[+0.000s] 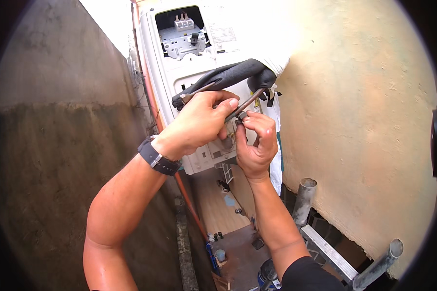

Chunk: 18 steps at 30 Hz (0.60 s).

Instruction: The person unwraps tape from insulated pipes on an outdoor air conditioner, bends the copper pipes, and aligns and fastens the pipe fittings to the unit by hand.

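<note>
My left hand [201,119], with a dark watch [158,156] on its wrist, closes round a bare copper pipe [251,100] near its lower end. The pipe slants down out of black foam insulation [238,73], which bends across the front of a white air-conditioner outdoor unit [172,68]. Just below the pipe, my right hand [257,150] pinches a small dark metal fitting [241,116] between thumb and fingers. Whether that fitting touches the pipe, I cannot tell. A second copper end [206,89] pokes out of the foam above my left hand.
An uncovered opening in the unit shows a terminal block [183,23]. Rough walls [58,145] stand close on both sides. At the lower right are a metal ladder [330,252] and upright pipes [305,199]. Far below, the ground holds a bucket [220,254] and boards.
</note>
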Motion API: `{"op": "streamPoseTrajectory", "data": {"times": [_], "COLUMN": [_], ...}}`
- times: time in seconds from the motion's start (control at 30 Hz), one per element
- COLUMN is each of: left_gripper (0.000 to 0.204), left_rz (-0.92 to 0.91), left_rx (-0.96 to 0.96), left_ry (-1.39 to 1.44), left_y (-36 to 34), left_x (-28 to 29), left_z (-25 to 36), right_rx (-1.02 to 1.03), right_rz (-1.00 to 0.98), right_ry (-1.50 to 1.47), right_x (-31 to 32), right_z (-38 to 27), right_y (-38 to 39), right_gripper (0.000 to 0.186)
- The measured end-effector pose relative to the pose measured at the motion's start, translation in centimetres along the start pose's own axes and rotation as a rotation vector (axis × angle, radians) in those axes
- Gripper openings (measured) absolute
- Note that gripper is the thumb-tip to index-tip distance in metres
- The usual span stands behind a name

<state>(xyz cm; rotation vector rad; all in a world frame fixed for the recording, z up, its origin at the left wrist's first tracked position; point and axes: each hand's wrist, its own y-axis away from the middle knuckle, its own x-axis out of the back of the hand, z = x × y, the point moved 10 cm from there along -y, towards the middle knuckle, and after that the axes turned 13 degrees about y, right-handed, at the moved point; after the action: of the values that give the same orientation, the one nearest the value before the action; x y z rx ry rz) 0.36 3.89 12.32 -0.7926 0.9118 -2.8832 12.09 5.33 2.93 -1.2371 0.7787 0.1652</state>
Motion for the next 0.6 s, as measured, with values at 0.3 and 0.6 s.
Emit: {"op": "streamPoseTrajectory", "data": {"times": [0.3,0.6], "left_gripper": [0.037,0.036], "left_rz": [0.01,0.017], "left_rx": [-0.004,0.021], "left_ry": [-0.003,0.004], "left_y": [0.3,0.5], "left_x": [0.2,-0.5], "left_z": [-0.3,-0.2], "right_rx": [-0.732,-0.87], "right_rz": [-0.153,-0.391], "right_ry": [-0.763,-0.529], "right_x": [-3.7,-3.5], "right_z": [4.2,4.8], "right_y": [3.2,4.4], "right_gripper": [0.031,0.021]}}
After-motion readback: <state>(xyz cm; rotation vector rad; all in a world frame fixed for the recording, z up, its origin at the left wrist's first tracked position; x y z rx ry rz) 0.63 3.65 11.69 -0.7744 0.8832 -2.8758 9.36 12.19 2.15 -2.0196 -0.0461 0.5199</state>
